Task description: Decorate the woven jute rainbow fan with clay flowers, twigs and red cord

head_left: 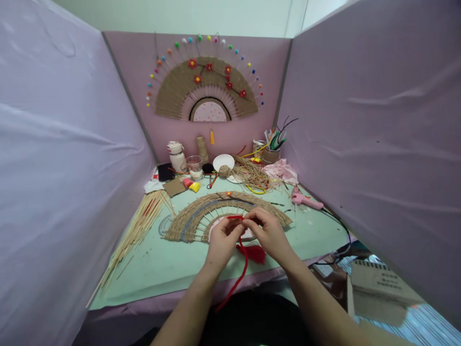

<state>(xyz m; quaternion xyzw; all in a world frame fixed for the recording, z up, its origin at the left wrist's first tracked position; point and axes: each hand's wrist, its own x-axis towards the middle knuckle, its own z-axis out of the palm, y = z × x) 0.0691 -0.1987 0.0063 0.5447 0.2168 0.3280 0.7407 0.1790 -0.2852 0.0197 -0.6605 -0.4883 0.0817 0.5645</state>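
Observation:
Both my hands meet over the near edge of a woven twine fan [194, 216] that lies flat on the table. My left hand [225, 240] pinches a thick red cord [246, 262]; one short end shows above the fingers and a long tail hangs down toward my lap. My right hand [266, 233] is closed at the fingertips on the same cord, touching the left fingers. Under the hands lies a red tassel-like bundle [255, 254], partly covered by the cord and wrist. The fan bears a small red flower [229, 194] and a dark stem.
Thin bamboo sticks [133, 235] lie at left. A pink glue gun [306, 199] with its cable is at right. Behind stand a white bottle [176, 157], a clear cup [195, 167], a twine heap [252, 173] and scissors [212, 181]. A finished fan [173, 91] hangs on the back panel.

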